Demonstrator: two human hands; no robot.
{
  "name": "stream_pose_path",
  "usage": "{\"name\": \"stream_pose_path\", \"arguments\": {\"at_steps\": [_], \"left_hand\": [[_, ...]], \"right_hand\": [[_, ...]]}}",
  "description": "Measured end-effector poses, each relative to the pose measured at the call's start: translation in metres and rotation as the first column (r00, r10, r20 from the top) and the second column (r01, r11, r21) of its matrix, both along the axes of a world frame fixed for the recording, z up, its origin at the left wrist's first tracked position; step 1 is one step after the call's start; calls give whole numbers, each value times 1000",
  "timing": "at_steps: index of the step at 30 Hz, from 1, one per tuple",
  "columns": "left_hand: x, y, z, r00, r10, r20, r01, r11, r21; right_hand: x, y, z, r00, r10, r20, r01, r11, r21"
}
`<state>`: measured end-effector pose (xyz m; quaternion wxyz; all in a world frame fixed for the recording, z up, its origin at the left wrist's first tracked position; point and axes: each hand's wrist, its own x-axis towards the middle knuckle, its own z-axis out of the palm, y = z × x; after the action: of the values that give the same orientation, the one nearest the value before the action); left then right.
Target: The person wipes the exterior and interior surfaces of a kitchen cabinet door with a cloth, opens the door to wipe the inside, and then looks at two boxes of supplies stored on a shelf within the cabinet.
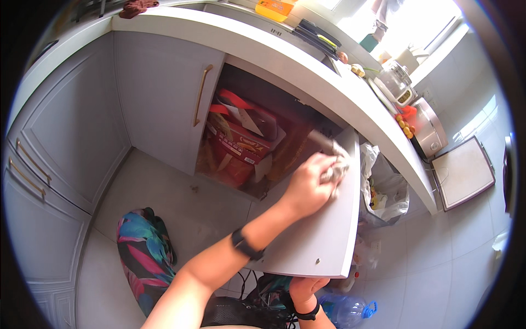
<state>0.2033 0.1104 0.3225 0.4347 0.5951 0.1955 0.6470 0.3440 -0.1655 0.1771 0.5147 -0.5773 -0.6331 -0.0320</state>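
Observation:
My left hand (310, 185) reaches across the inner face of an open cabinet door (304, 234) and grips a crumpled, light-coloured cloth (337, 168). The cloth lies against the door's upper part, near the hinge side; hand and cloth are slightly blurred. Below, my right hand (307, 288) holds the door's outer edge, with some fingers hidden by it. Inside the open cabinet (263, 86) a red printed cardboard box (246, 144) stands with its flaps up.
A white countertop edge (246, 35) curves above the cabinet. Right of the door hangs a lined waste bin (386, 205). A large blue plastic bottle (345, 310) lies near my right wrist. Grey cabinet doors (70, 115) with brass-coloured handles stand at left. My patterned trouser leg (141, 251) is at lower left.

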Motion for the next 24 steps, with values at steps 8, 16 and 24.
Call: {"name": "stream_pose_path", "arguments": {"at_steps": [8, 16, 24], "left_hand": [[-135, -111, 28, 943, -331, -46, 334, 928, 166], [-117, -81, 94, 907, -15, -421, 197, 898, 393], [-11, 46, 109, 825, 96, -556, 25, 978, 207]], "right_hand": [[-23, 34, 11, 991, 70, -116, -64, 997, 51], [-22, 22, 23, 913, 120, -391, -90, 992, 93], [-35, 23, 40, 721, 170, -672, -159, 984, 78]]}}
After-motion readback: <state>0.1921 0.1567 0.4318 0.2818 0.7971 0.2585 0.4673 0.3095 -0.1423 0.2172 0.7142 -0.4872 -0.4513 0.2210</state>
